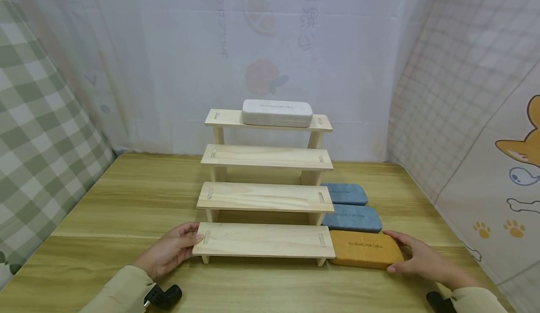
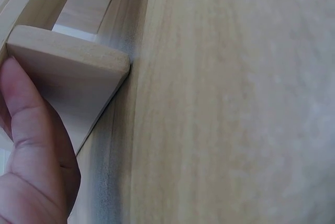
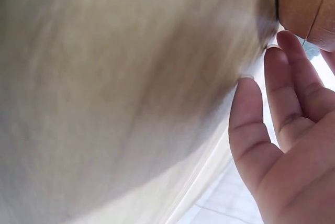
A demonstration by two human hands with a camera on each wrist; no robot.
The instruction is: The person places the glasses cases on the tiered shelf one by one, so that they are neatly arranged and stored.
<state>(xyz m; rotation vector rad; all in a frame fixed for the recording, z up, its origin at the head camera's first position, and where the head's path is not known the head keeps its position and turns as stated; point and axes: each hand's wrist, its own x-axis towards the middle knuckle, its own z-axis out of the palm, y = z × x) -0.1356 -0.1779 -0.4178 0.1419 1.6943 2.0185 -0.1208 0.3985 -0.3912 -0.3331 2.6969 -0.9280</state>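
A four-step wooden display riser (image 1: 263, 240) stands mid-table. At its lowest step's left end, my left hand (image 1: 170, 249) grips the board, thumb on the top edge; the left wrist view shows fingers (image 2: 26, 114) against the side support. A yellow-orange glasses case (image 1: 364, 249) with dark lettering lies flat beside that step's right end. My right hand (image 1: 422, 261) holds the case's right end between thumb and fingers. In the right wrist view the other fingers (image 3: 248, 114) extend off the case. A white glasses case (image 1: 277, 113) rests on the top step.
Two blue glasses cases, a nearer one (image 1: 353, 218) and a farther one (image 1: 347, 194), lie behind the yellow-orange case, partly hidden by the riser. Printed cloth (image 1: 168, 69) hangs behind the wood-grain table (image 1: 126, 200). Checked cloth (image 1: 38, 102) borders the left side.
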